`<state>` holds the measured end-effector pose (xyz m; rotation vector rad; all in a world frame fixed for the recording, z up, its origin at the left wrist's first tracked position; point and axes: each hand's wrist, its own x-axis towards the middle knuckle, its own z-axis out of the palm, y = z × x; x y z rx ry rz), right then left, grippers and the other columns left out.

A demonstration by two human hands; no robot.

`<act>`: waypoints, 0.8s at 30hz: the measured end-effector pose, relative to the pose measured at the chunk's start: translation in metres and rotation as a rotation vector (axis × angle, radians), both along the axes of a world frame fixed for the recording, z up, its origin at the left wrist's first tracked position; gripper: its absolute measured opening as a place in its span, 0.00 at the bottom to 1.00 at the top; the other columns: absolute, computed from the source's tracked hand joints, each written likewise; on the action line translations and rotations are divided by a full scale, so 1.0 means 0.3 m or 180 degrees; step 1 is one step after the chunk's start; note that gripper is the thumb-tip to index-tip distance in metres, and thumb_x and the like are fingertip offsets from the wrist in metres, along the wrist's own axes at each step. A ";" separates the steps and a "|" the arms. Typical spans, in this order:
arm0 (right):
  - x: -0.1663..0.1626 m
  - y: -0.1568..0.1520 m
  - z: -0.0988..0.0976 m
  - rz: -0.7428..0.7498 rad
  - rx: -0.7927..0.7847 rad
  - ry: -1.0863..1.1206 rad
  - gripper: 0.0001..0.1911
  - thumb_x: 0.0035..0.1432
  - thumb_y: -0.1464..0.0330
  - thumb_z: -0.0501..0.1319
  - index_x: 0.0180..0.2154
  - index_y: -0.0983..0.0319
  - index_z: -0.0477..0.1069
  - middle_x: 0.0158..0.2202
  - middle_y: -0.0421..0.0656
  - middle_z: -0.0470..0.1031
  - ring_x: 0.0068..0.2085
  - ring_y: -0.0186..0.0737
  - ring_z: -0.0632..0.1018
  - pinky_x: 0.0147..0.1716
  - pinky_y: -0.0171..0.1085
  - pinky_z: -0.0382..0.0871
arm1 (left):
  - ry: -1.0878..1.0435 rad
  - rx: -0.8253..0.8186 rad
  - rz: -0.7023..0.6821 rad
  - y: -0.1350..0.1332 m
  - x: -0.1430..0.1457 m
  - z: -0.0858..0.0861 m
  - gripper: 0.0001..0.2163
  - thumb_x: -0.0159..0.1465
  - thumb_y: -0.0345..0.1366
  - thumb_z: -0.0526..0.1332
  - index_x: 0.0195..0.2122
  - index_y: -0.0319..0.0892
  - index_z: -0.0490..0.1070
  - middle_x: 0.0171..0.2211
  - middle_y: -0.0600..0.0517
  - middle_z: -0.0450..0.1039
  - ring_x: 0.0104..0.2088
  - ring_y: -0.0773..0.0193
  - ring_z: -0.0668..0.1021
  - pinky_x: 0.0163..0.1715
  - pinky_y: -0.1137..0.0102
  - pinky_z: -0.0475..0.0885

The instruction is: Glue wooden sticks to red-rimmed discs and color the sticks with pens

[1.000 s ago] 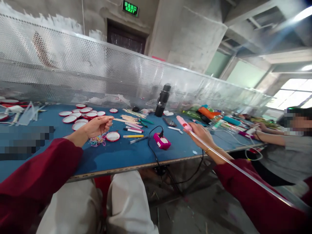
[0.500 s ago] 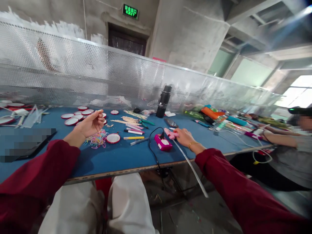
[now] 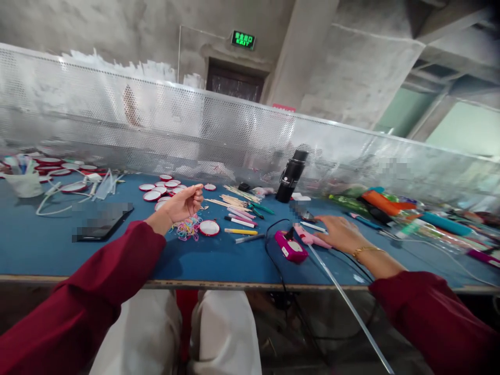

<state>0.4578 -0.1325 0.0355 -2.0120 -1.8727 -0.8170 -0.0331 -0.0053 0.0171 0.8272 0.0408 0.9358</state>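
My left hand [image 3: 184, 204] is raised over the table with its fingers curled and the thumb pressed to them; whatever they may pinch is too small to tell. Below it lie a heap of coloured rubber bands [image 3: 188, 228] and a round white lid with a red rim [image 3: 210, 228]. My right hand [image 3: 341, 234] is beside the handle of a pink glue gun [image 3: 307, 235], fingers stretched out over the table. From the gun, a long clear glue stick [image 3: 347, 294] runs out past the table's edge. A white pen [image 3: 313, 227] is near these fingertips.
A magenta power socket [image 3: 291, 247] with a black plug sits left of the gun. Markers [image 3: 240, 232], wooden sticks [image 3: 234, 202] and a black bottle [image 3: 292, 176] stand or lie behind. More red-rimmed lids [image 3: 152, 195], a dark tablet [image 3: 105, 224] and a cup [image 3: 24, 185] are leftward.
My view has swung left, so the table appears shifted right. My right hand has slid off the pink glue gun towards the right. My left hand keeps its pinched pose.
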 end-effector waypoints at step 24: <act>-1.088 0.165 -0.092 0.0695 -0.1303 0.0317 0.35 0.50 0.40 0.55 0.40 0.65 0.76 0.42 0.56 0.76 0.45 0.51 0.76 0.41 0.40 0.66 | -0.0093 0.0057 0.0258 0.044 -0.041 0.010 0.05 0.63 0.29 0.60 0.40 0.37 0.71 0.27 0.54 0.67 0.26 0.75 0.72 0.25 0.82 0.70</act>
